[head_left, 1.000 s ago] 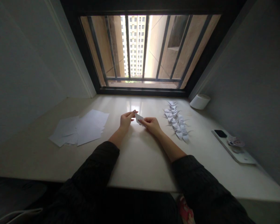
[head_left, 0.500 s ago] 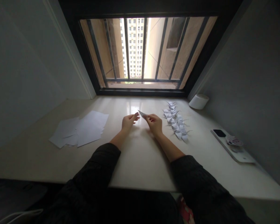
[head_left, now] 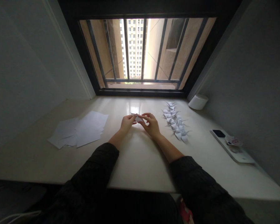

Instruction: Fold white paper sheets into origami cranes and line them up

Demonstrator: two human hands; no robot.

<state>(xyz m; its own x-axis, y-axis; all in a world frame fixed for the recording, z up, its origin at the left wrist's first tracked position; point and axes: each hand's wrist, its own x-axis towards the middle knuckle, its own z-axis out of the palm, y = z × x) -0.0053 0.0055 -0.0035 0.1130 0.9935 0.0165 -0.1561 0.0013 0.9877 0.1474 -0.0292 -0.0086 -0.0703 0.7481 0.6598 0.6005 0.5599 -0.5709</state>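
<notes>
A small folded piece of white paper (head_left: 138, 118) is held between my two hands, above the middle of the pale tabletop (head_left: 142, 161). My left hand (head_left: 127, 122) pinches its left side. On the other side, the thumb and fingers of my right hand (head_left: 151, 125) close on the paper's right part. My fingers cover some of the paper, so its exact folded shape is hard to make out. To the right of my right hand, several folded white paper cranes (head_left: 176, 123) lie close together in rows.
Loose white paper sheets (head_left: 91, 127) overlap on the left. A white roll (head_left: 198, 102) rests by the right wall. Nearer on the right lies a phone (head_left: 241, 155) with a round grip on its back. Behind the tabletop is a barred window (head_left: 142, 92).
My left hand, apart from the paper earlier, now grips it as well. The paper has moved slightly left and turned, and the fingers of my right hand have shifted on it.
</notes>
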